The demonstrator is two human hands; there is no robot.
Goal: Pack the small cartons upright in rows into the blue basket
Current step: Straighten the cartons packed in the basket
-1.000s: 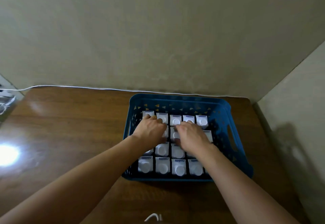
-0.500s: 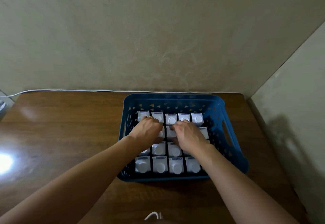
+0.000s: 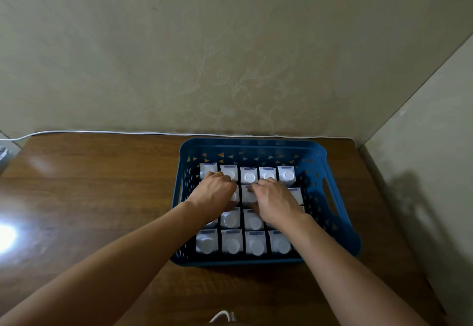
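Note:
The blue basket (image 3: 256,143) stands on the brown wooden table (image 3: 89,197), towards its back right corner. Small white cartons with round caps stand upright in it in several rows, such as one in the back row (image 3: 249,176) and one in the front row (image 3: 231,242). My left hand (image 3: 212,195) and my right hand (image 3: 275,201) lie side by side over the second row from the back. Their fingers are curled down onto the cartons there. The hands hide most of that row and part of the third.
A wall runs close behind the basket and another close on the right (image 3: 422,146). A thin white cable (image 3: 102,133) lies along the table's back edge. A bright glare spot (image 3: 6,236) sits at the left. A white cord end (image 3: 222,316) shows at the near edge.
Both hands stay on the same cartons in the second row. The view has shifted slightly, so the basket sits a little lower and further left in the picture.

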